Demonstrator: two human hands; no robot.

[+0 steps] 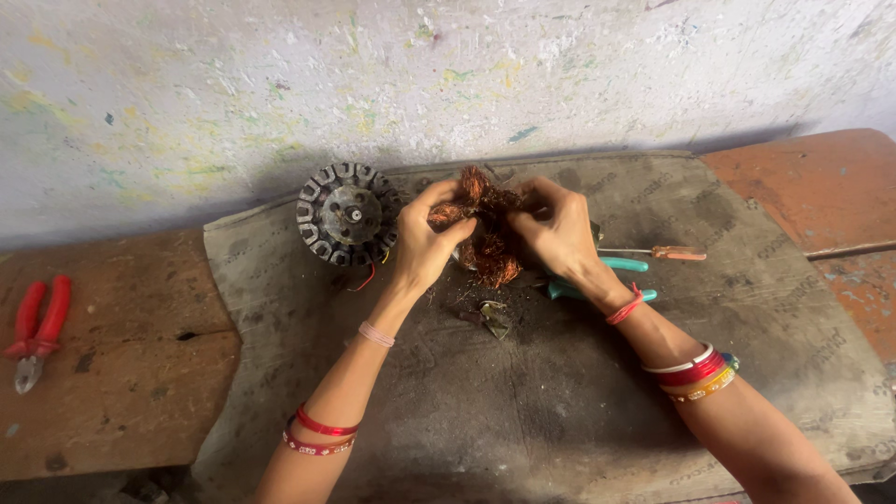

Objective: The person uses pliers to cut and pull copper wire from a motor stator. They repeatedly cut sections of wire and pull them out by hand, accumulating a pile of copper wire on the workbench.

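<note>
Both hands, left hand (422,245) and right hand (558,233), pinch a tangled copper wire bundle (485,229) with their fingers, just beside the motor stator (347,214).

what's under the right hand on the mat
Teal-handled pliers poke out from under the right hand; their jaws are hidden. Both hands grip a copper wire tangle, which covers whatever lies beneath it.

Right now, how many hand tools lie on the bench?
3: red pliers far left, a screwdriver beside the right hand, teal-handled pliers partly hidden under it.
</note>
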